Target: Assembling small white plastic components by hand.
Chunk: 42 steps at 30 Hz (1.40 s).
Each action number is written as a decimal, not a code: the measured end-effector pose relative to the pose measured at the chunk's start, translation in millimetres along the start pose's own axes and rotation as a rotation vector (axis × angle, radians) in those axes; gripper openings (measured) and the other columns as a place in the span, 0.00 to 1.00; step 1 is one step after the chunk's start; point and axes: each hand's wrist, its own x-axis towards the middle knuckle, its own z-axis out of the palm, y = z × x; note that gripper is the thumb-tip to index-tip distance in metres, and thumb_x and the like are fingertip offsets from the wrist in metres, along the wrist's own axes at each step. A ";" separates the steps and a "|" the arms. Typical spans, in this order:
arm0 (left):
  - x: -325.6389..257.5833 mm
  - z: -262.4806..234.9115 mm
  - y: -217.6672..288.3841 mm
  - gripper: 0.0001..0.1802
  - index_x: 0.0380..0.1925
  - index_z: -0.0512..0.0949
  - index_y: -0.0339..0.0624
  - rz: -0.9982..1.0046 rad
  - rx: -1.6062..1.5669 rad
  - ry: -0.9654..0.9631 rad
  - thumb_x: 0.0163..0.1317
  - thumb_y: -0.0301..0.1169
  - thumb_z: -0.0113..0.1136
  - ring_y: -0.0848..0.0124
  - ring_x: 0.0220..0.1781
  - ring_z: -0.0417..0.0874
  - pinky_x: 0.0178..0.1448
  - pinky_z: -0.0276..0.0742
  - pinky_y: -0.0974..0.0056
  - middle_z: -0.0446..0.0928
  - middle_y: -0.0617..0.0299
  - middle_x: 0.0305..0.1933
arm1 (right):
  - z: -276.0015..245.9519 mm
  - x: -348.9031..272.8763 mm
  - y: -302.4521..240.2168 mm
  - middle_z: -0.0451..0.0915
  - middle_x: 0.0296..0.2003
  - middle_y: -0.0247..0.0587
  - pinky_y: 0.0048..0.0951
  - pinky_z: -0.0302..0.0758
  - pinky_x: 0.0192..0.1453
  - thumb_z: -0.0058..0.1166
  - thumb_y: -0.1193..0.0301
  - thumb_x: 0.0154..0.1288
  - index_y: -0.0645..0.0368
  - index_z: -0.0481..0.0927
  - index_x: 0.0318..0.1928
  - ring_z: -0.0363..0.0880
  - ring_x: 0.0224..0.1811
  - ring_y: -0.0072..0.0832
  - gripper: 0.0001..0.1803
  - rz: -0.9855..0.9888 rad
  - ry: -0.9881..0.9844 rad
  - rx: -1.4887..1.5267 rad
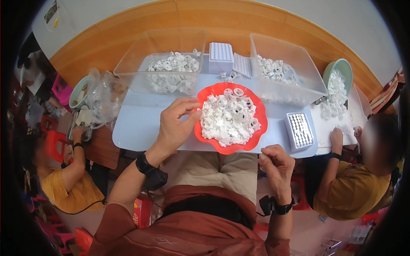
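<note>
Hands well apart from each other. From my remote seat: left hand (175, 122) at the left rim of the red bowl (226, 149), thumb and index spread with a gap; can't tell if they press the rim. Right hand (278, 166) by the near table edge, fingers curled in; can't tell if anything's pinched. Bowl sits near the front of the blue table (141, 121), heaped with small white parts (230, 121). Parts look light, stiff, probably slick plastic; I'd judge thin edges could snap, so grip lightly by the outer rim, one at a time. Bowl likely light, slightly flexible; scalloped lip suits a grip. Print: red carton (142, 211) has yellow markings, too small for me to read.
</note>
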 end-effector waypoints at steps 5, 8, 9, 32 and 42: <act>-5.3 8.7 4.2 0.10 0.43 0.84 0.32 0.016 0.078 -0.009 0.61 0.21 0.67 0.69 0.50 0.84 0.55 0.81 0.66 0.82 0.52 0.52 | 2.7 24.0 -8.2 0.81 0.35 0.39 0.20 0.72 0.36 0.62 0.83 0.62 0.66 0.82 0.42 0.76 0.32 0.20 0.08 -0.174 -0.024 -0.260; -13.4 13.2 5.1 0.10 0.41 0.84 0.34 0.109 0.162 0.015 0.60 0.22 0.68 0.65 0.50 0.85 0.55 0.80 0.64 0.83 0.51 0.50 | 14.1 44.7 -25.3 0.82 0.36 0.43 0.25 0.75 0.37 0.64 0.81 0.59 0.64 0.83 0.42 0.80 0.32 0.28 0.09 -0.190 -0.041 -0.447; -17.3 15.9 5.5 0.09 0.41 0.84 0.34 0.103 0.152 0.018 0.59 0.22 0.68 0.63 0.50 0.85 0.56 0.79 0.63 0.83 0.50 0.49 | 16.3 53.0 -25.1 0.82 0.36 0.43 0.25 0.75 0.37 0.64 0.81 0.59 0.64 0.83 0.42 0.80 0.32 0.28 0.09 -0.187 -0.041 -0.452; -46.8 23.4 11.4 0.09 0.39 0.83 0.36 0.120 0.053 0.035 0.57 0.19 0.70 0.62 0.48 0.86 0.51 0.81 0.64 0.83 0.50 0.47 | 41.8 106.2 5.9 0.85 0.37 0.36 0.38 0.79 0.42 0.65 0.74 0.55 0.55 0.85 0.39 0.81 0.42 0.38 0.09 -0.329 -0.007 -0.871; -47.9 26.0 24.8 0.14 0.48 0.81 0.34 -0.013 -0.230 -0.018 0.63 0.19 0.66 0.70 0.51 0.83 0.54 0.80 0.67 0.82 0.52 0.51 | 50.5 70.9 -20.8 0.85 0.40 0.41 0.26 0.85 0.46 0.66 0.84 0.58 0.65 0.83 0.44 0.85 0.38 0.23 0.13 -0.191 -0.086 -0.239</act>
